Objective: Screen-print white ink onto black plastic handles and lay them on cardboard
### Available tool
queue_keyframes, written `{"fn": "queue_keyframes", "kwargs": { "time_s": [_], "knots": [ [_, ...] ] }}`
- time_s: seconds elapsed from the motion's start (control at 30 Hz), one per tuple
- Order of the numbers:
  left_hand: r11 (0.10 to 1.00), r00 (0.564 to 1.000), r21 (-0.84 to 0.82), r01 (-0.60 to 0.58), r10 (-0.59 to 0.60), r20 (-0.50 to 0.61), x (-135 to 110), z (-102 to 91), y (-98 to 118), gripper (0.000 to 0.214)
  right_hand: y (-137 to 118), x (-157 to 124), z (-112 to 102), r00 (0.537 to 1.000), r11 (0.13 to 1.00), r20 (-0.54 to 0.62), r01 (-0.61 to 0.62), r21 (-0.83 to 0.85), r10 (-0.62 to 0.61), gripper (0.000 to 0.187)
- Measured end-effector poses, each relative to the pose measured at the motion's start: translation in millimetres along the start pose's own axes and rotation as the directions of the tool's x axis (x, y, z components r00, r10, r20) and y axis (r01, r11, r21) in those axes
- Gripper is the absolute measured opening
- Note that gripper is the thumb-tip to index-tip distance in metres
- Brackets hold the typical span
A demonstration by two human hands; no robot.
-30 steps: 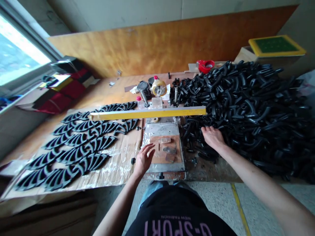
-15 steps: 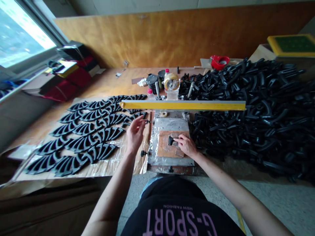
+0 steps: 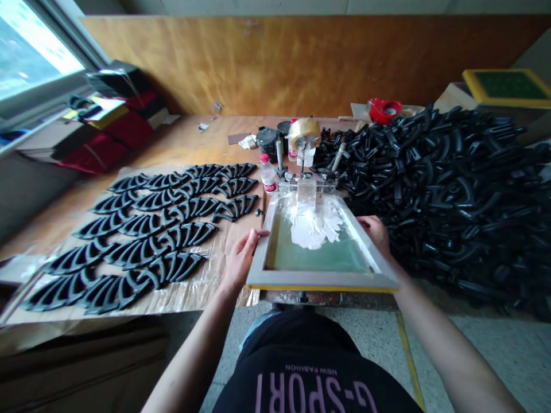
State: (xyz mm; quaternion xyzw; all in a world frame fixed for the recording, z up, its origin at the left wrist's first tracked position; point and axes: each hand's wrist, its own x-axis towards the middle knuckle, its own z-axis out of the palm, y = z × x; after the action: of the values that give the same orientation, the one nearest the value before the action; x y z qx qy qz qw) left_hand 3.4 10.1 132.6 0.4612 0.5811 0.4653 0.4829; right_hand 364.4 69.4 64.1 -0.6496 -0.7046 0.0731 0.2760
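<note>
A screen printing frame (image 3: pixel 322 279) with a grey rim and green mesh lies lowered over the place where the flat plate was. White ink (image 3: pixel 312 229) is spread across the far half of its mesh. My left hand (image 3: pixel 243 255) grips the frame's left side, with a fingertip over the rim. On the opposite side, my right hand (image 3: pixel 375 232) is closed at the right rim, its fingers partly hidden. A clear block (image 3: pixel 306 196) stands at the frame's far end, below a clamp. The plate and the small black part are hidden underneath.
Left of the frame, rows of curved black parts (image 3: pixel 146 226) lie on cardboard. A large heap of black parts (image 3: pixel 434 195) fills the right side. Behind the frame stand a red-capped bottle (image 3: pixel 268 173), a dark tub (image 3: pixel 267 143) and a tape roll (image 3: pixel 303 133).
The raised frame has swung down over the plate, covering the small black part. My right hand left that part for the frame's right side; my left hand has moved to its left side.
</note>
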Motion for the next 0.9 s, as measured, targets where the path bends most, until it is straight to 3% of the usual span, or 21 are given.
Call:
{"fn": "queue_keyframes", "kwargs": {
  "time_s": [0.07, 0.13, 0.2, 0.27, 0.37, 0.43, 0.5, 0.6, 0.7, 0.77, 0.87, 0.9],
  "knots": [
    [0.993, 0.990, 0.029, 0.116, -0.118, 0.081, -8.2, -1.8, -36.0, 0.051, -13.0, 20.6, -8.7, 0.997, 0.999, -0.075, 0.028, 0.040, -0.025, 0.036],
    [0.986, 0.976, 0.023, 0.164, -0.165, 0.141, -8.1, 0.4, -72.5, 0.065, -43.4, 39.2, -5.8, 0.983, 0.987, -0.107, 0.155, 0.040, -0.150, 0.052],
    [0.985, 0.973, 0.061, 0.160, -0.168, 0.160, -3.2, 4.1, -102.4, 0.074, -78.8, 54.0, 6.9, 0.958, 0.959, -0.046, 0.283, -0.020, -0.284, 0.067],
    [0.982, 0.975, 0.131, 0.138, -0.158, 0.154, 2.5, 6.9, -121.0, 0.073, -106.5, 62.7, 24.3, 0.934, 0.934, 0.106, 0.349, -0.073, -0.341, 0.057],
    [0.974, 0.977, 0.195, 0.119, -0.150, 0.151, 6.5, 7.5, -129.2, 0.069, -121.7, 58.5, 47.5, 0.879, 0.917, 0.339, 0.388, -0.097, -0.336, 0.022],
    [0.969, 0.978, 0.221, 0.110, -0.145, 0.150, 6.3, 6.6, -128.6, 0.067, -117.6, 42.6, 54.6, 0.840, 0.893, 0.403, 0.436, -0.106, -0.362, 0.008],
    [0.966, 0.979, 0.237, 0.105, -0.143, 0.147, 5.5, 5.7, -129.0, 0.067, -108.7, 19.8, 52.3, 0.782, 0.839, 0.425, 0.537, -0.089, -0.456, 0.011],
    [0.967, 0.980, 0.231, 0.112, -0.145, 0.134, 5.1, 5.8, -134.1, 0.067, -97.5, -9.4, 34.5, 0.638, 0.719, 0.453, 0.695, 0.009, -0.623, 0.018],
    [0.969, 0.981, 0.217, 0.122, -0.150, 0.122, 5.5, 6.7, -139.0, 0.067, -96.2, -13.7, 16.3, 0.511, 0.642, 0.502, 0.757, 0.120, -0.697, 0.015],
    [0.971, 0.980, 0.206, 0.125, -0.153, 0.127, 5.6, 7.0, -139.1, 0.068, -100.2, -6.9, 13.8, 0.517, 0.663, 0.517, 0.735, 0.141, -0.683, 0.012],
    [0.974, 0.978, 0.184, 0.133, -0.159, 0.134, 5.1, 6.4, -135.1, 0.069, -105.9, -6.6, 24.2, 0.647, 0.732, 0.420, 0.679, 0.063, -0.636, 0.017],
    [0.975, 0.977, 0.175, 0.138, -0.163, 0.137, 4.8, 6.2, -133.3, 0.069, -106.0, -12.0, 28.4, 0.671, 0.736, 0.380, 0.676, 0.039, -0.637, 0.020]
  ]
}}
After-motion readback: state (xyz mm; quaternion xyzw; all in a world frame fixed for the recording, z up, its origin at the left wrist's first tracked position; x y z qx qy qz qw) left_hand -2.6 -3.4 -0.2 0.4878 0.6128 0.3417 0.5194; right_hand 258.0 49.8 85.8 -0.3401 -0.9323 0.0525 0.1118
